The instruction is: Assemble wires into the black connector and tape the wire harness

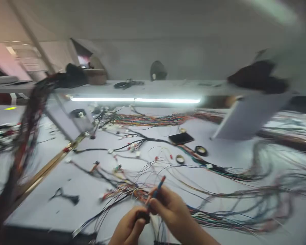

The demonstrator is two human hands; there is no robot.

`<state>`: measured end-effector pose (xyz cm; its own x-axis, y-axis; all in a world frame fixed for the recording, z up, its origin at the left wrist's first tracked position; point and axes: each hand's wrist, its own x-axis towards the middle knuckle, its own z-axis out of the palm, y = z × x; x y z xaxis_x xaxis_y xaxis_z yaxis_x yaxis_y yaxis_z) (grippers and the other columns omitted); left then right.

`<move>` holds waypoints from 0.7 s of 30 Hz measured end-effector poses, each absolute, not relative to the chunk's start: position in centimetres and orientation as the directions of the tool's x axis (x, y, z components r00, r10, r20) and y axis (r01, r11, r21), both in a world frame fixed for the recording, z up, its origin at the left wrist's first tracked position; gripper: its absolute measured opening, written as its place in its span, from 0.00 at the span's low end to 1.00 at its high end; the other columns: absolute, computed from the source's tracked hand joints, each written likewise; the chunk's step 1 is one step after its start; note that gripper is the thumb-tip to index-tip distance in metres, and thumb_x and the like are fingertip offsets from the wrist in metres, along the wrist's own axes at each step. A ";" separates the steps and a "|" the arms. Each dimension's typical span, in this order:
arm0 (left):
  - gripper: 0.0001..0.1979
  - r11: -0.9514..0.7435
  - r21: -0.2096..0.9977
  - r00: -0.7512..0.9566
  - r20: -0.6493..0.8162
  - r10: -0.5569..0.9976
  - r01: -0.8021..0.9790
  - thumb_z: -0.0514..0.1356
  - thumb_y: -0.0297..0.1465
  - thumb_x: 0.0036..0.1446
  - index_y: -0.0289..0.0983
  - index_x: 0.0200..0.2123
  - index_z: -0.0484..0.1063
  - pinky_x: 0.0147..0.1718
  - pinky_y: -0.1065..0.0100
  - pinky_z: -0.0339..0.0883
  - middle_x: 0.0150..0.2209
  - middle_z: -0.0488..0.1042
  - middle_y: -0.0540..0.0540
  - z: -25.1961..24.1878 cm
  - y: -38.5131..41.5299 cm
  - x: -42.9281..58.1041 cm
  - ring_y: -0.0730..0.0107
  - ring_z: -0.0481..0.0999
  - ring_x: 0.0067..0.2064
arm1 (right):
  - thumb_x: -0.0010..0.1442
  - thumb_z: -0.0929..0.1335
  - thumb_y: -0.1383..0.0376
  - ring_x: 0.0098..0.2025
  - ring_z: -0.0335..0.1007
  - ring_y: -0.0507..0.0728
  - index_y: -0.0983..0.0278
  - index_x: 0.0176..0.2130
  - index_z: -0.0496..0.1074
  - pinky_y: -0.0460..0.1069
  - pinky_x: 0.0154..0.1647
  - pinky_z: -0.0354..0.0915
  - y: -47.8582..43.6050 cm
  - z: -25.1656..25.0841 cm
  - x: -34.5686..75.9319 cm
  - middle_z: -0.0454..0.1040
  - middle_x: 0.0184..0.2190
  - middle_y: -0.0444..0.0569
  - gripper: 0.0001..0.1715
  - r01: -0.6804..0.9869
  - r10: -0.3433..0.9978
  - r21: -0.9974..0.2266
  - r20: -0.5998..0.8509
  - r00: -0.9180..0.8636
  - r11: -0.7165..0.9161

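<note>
My right hand point(169, 209) is closed around a slim blue pen-like tool with a red end point(160, 185), held tilted with the red end up. Its lower end points at a small black part, likely a connector point(143, 216), pinched in my left hand point(130, 226). The two hands almost meet at the front of the table. Whether the tool touches the black part cannot be made out. Thin wires hang below my hands, and a bundle of coloured wires point(135, 190) lies just behind them.
Wire harnesses point(158, 119) spread across the white table. Two tape rolls point(201, 150) point(180, 159) lie near a black phone-like slab point(181, 138). A thick hanging cable bundle point(28, 136) stands at left. A lit shelf point(168, 86) crosses the back. Black ties point(66, 197) lie front left.
</note>
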<state>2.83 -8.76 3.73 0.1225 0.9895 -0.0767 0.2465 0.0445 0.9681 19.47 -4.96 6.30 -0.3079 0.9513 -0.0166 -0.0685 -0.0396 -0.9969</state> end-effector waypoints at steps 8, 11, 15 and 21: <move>0.21 -0.076 0.997 0.343 0.061 0.937 0.031 0.52 0.47 0.62 0.36 0.41 0.72 0.42 0.65 0.64 0.38 0.75 0.43 1.6 -9.3 1.3 0.64 0.72 0.40 | 0.62 0.66 0.52 0.34 0.68 0.56 0.62 0.42 0.69 0.52 0.38 0.66 -6.3 6.4 20.2 0.73 0.32 0.48 0.17 -0.052 0.908 -0.991 -0.093 -0.409 -0.125; 0.21 -0.060 0.998 0.357 0.049 0.933 0.020 0.52 0.47 0.62 0.36 0.41 0.72 0.40 0.67 0.63 0.36 0.74 0.44 1.8 -9.1 1.3 0.65 0.71 0.39 | 0.62 0.66 0.52 0.34 0.68 0.56 0.62 0.41 0.69 0.51 0.37 0.65 -6.4 6.6 20.0 0.73 0.32 0.48 0.17 -0.013 0.909 -0.994 -0.098 -0.405 -0.112; 0.23 -0.017 1.000 0.358 0.008 0.934 0.020 0.51 0.49 0.61 0.35 0.40 0.71 0.38 0.66 0.62 0.35 0.74 0.43 2.1 -8.9 1.3 0.66 0.69 0.36 | 0.62 0.66 0.51 0.32 0.66 0.55 0.63 0.41 0.70 0.51 0.36 0.65 -6.4 6.7 19.9 0.73 0.31 0.48 0.18 -0.019 0.913 -0.992 -0.106 -0.394 -0.123; 0.22 -0.011 1.000 0.344 0.002 0.939 0.025 0.51 0.48 0.62 0.35 0.41 0.71 0.38 0.66 0.62 0.36 0.73 0.43 1.8 -9.2 1.5 0.66 0.69 0.37 | 0.61 0.67 0.52 0.31 0.66 0.55 0.63 0.39 0.70 0.50 0.35 0.65 -6.5 6.3 19.8 0.72 0.30 0.47 0.17 -0.006 0.918 -0.993 -0.109 -0.382 -0.121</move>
<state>1.51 -9.21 1.78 0.3444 0.9388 0.0020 0.0252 -0.0113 0.9996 19.83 -6.50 6.32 -0.3816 0.9178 -0.1094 -0.0056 -0.1206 -0.9927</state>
